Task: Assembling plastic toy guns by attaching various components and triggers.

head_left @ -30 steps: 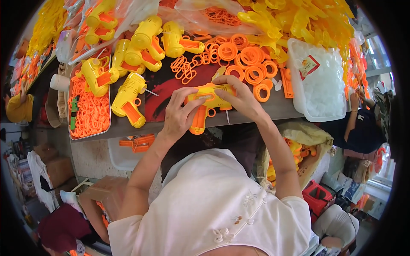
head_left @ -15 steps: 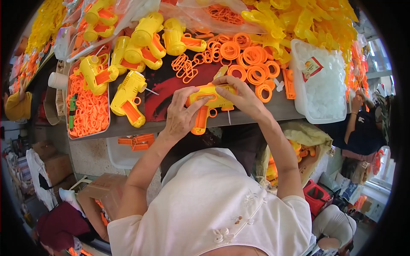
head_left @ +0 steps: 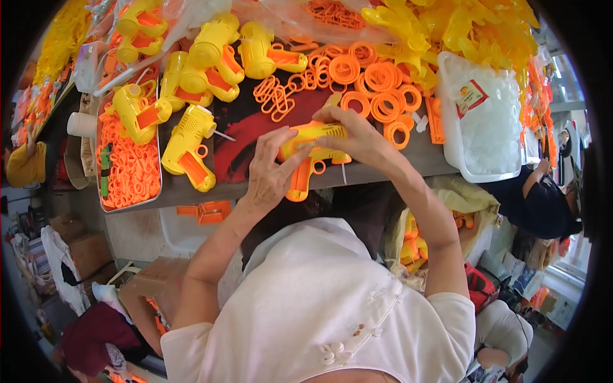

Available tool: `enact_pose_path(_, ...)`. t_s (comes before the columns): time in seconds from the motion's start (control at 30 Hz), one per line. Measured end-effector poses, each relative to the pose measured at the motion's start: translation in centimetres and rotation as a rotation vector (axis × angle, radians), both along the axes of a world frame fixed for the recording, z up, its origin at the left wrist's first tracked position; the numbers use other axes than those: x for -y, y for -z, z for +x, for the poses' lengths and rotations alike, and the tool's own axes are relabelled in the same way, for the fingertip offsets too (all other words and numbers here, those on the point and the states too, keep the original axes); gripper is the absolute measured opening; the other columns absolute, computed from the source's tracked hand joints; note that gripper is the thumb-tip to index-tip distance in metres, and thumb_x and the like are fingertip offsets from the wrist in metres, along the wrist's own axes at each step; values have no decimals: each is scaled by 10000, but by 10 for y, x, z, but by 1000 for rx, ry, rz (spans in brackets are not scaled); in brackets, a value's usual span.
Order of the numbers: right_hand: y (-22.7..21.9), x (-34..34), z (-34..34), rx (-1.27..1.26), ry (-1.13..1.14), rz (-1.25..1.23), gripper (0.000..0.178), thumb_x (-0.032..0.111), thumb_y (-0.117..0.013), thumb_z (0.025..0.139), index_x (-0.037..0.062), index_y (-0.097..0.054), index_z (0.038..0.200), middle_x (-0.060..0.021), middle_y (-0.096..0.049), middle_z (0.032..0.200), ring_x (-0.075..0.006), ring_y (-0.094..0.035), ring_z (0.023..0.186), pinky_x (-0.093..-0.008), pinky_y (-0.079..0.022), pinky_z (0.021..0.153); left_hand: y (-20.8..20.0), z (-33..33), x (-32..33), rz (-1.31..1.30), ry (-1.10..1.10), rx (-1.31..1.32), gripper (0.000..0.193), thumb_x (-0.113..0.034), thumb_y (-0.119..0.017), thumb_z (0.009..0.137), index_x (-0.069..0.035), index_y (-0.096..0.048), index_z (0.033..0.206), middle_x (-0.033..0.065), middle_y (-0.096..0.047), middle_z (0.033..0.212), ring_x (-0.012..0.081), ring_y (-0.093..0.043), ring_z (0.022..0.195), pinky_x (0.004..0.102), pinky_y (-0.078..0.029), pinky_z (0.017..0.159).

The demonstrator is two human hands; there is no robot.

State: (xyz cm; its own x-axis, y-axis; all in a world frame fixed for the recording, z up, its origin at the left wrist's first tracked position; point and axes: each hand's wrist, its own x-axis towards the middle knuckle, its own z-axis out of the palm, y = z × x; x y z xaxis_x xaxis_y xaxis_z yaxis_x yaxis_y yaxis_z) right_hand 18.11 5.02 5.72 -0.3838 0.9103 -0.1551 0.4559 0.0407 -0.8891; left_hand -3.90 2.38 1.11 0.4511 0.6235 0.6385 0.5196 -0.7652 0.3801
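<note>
At the near edge of the table I hold a yellow toy gun [head_left: 298, 185] between both hands. A small orange trigger ring and a thin pale rod stick out from its underside. My left hand [head_left: 268, 166] wraps its left end, with a finger reaching across the body. On the right end and upper side press the fingers of my right hand [head_left: 361, 137], partly covering the gun. To the left lies another yellow toy gun [head_left: 191, 147] with an orange grip. Beyond my hands are orange rings [head_left: 385, 105] and orange oblong links [head_left: 274, 99].
A metal tray [head_left: 159, 185] of small orange parts stands at left, near several yellow gun bodies [head_left: 212, 41]. On the right is a white tub [head_left: 452, 140] of translucent pieces. Yellow parts [head_left: 472, 25] heap up behind. Below the table sits a sack [head_left: 476, 204] of toy parts.
My right hand has shifted slightly left and down over the gun, covering more of its side. Both hands still hold the gun; the view has moved a little.
</note>
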Motion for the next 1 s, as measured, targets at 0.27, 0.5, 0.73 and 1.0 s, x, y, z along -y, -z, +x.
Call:
enact_pose_path(0.27,0,16,1,239,-74,393,541,232,-755,781,64,-553,1254,-112,-599,1157,-271,-522,1112,-375,-397,967,3,0,-4,-122,51,147,299,-44,-626,825,-111,-687,1110,140,-519,1212,313,-534,1116,371,-489,907)
enact_pose_path(0.5,12,31,-27,-363,-38,222,607,204,-759,767,82,-507,1306,-84,-519,1289,-244,-455,1239,-371,-302,1096,-13,-14,13,-899,378,931,739,-471,-488,964,-41,-195,1490,125,-380,1444,226,-399,1328,379,-320,1113)
enact_pose_path(0.73,19,5,-67,-911,-173,-96,488,275,-662,892,49,-506,1295,-48,-501,1236,-180,-431,1243,-350,-313,1079,-19,-57,3,-890,280,970,923,-669,-564,819,-30,-296,1429,125,-430,1377,194,-477,1224,365,-408,1033)
enact_pose_path(1.0,43,-53,-76,611,407,708,283,316,-751,753,82,-661,885,-79,-535,950,-261,-465,1019,-450,-329,897,-58,-51,-6,-321,-76,102,651,-396,-779,725,-71,-551,1241,98,-563,1161,276,-539,1067,399,-439,937)
